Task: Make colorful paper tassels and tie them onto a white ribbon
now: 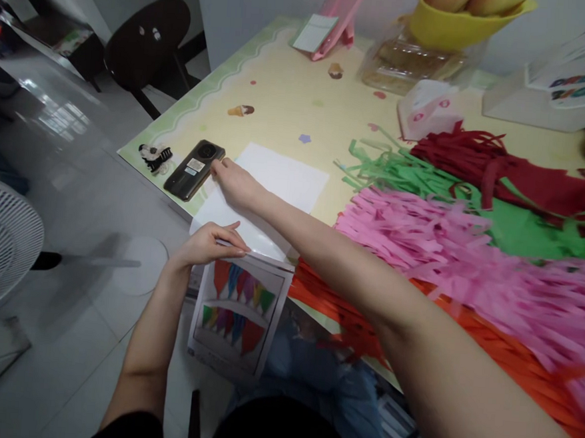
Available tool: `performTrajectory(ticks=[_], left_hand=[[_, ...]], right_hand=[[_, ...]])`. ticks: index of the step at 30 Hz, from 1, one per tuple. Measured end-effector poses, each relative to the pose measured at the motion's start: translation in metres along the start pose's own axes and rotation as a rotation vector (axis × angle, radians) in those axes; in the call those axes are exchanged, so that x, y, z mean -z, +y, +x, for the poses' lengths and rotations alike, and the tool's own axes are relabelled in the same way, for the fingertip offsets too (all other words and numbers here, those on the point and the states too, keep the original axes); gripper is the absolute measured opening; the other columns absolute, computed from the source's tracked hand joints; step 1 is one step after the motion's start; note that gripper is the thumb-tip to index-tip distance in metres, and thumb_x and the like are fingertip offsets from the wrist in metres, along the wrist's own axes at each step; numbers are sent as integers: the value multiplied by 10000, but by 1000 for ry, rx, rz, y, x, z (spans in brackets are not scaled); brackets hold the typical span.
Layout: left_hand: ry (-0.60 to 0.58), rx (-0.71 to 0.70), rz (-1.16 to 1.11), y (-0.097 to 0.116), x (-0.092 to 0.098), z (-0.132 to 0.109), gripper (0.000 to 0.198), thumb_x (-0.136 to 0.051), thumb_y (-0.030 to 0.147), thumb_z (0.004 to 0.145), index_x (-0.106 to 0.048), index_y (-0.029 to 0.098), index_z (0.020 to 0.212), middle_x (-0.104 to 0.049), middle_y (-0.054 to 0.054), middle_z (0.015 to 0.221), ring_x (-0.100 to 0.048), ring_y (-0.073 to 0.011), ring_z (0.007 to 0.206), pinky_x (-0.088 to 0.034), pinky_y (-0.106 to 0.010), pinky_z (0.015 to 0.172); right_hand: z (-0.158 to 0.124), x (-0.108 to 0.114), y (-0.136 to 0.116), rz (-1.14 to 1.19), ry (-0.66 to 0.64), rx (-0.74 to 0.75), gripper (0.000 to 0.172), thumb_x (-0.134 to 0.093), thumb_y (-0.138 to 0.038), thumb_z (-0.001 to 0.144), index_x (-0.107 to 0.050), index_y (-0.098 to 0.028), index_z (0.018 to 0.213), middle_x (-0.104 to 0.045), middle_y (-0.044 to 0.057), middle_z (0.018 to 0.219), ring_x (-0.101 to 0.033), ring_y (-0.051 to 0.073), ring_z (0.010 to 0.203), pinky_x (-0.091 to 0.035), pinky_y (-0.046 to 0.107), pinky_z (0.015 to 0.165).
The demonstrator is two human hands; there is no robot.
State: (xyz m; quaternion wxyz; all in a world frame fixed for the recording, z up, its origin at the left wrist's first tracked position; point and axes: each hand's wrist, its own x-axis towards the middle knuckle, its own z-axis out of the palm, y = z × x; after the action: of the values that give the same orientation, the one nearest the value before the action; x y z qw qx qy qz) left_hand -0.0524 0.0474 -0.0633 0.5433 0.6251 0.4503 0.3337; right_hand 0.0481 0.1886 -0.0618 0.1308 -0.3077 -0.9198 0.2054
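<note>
A white sheet [286,172] lies on the table's near left corner. Hanging over the table edge below it is a printed sheet [238,312] with pictures of colourful bunting; whether the two are joined I cannot tell. My left hand [213,243] grips the printed sheet's top edge. Across the white sheet reaches my right arm. My right hand [235,182] has its fingers bent together over the sheet, beside a dark phone [194,170]; what they pinch, if anything, is hidden. Left of the phone sits a black-and-white hair claw clip [154,158].
Pink [412,231], green [527,225], dark red [536,179] and orange [337,302] fringed paper bundles cover the table's right side. Behind are a pink stand [339,22], a clear box [398,63] and a yellow bowl [451,26]. A white fan [0,245] stands at left.
</note>
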Motion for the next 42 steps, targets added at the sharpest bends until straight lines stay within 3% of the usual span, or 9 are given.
performTrajectory(ticks=[6, 16, 22, 24, 29, 33, 36, 39, 42], left_hand=[[-14, 5, -10, -1, 0, -1, 222, -849, 441, 730, -820, 223, 757, -802, -50, 806, -739, -168, 720, -217, -558, 1270], [-3, 19, -7, 0, 0, -1, 222, -846, 441, 720, -815, 223, 748, -799, -48, 792, -735, -175, 708, -219, -572, 1266], [24, 14, -5, 1, 0, -1, 206, -841, 416, 725, -818, 213, 750, -798, -60, 792, -738, -172, 726, -252, -549, 1261], [40, 18, 4, 2, -1, -1, 213, -840, 419, 721, -817, 209, 741, -799, -62, 796, -738, -174, 730, -256, -547, 1262], [85, 17, 40, -1, 1, 1, 258, -853, 454, 689, -803, 201, 689, -799, -68, 798, -730, -172, 706, -265, -566, 1255], [137, -44, 60, 7, 3, -2, 335, -868, 516, 649, -797, 190, 681, -792, -78, 771, -729, -187, 715, -351, -583, 1209], [151, -148, 55, 36, -6, -16, 277, -858, 471, 695, -804, 200, 709, -789, -74, 781, -735, -194, 759, -483, -537, 1119], [172, -309, 137, 72, -31, -28, 128, -831, 345, 766, -819, 219, 773, -791, -72, 836, -738, -191, 798, -616, -379, 887], [167, -402, 214, 96, -73, -25, 81, -810, 294, 792, -826, 224, 830, -795, -67, 869, -738, -180, 806, -606, -295, 792]], right_hand=[[1, -8, -2, -30, 31, 9, 224, -335, -90, 973, -487, -165, 1120, -578, 148, 1170, -557, 239, 993, -430, 335, 842], [1, 2, 1, 22, -24, 40, 293, -364, -45, 885, -509, -163, 1111, -638, 144, 1094, -563, 244, 924, -403, 340, 796], [-1, -3, 8, 45, 25, 132, 298, -363, -60, 867, -534, -171, 1086, -680, 124, 1050, -530, 259, 976, -395, 360, 878], [-3, -4, 12, 201, 97, 83, 295, -389, -62, 840, -527, -183, 1071, -681, 97, 963, -543, 243, 942, -406, 350, 851], [-17, 17, 28, 986, 323, -271, 332, -542, -112, 705, -445, -215, 1005, -591, -55, 724, -531, 130, 671, -415, 263, 703], [-64, 57, 30, 1312, 414, -377, 475, -701, -195, 600, -470, -215, 1014, -610, -84, 707, -533, 96, 651, -385, 236, 667], [-121, 86, 15, 1399, 469, -393, 550, -769, -229, 559, -495, -221, 1037, -625, -73, 755, -573, 98, 712, -425, 255, 715], [-185, 112, -11, 1350, 545, -278, 551, -796, -272, 600, -506, -249, 1068, -612, -65, 786, -590, 111, 753, -468, 297, 763], [-252, 135, -40, 1148, 697, -224, 514, -802, -365, 683, -513, -274, 1098, -589, -46, 810, -606, 131, 790, -492, 320, 760]])
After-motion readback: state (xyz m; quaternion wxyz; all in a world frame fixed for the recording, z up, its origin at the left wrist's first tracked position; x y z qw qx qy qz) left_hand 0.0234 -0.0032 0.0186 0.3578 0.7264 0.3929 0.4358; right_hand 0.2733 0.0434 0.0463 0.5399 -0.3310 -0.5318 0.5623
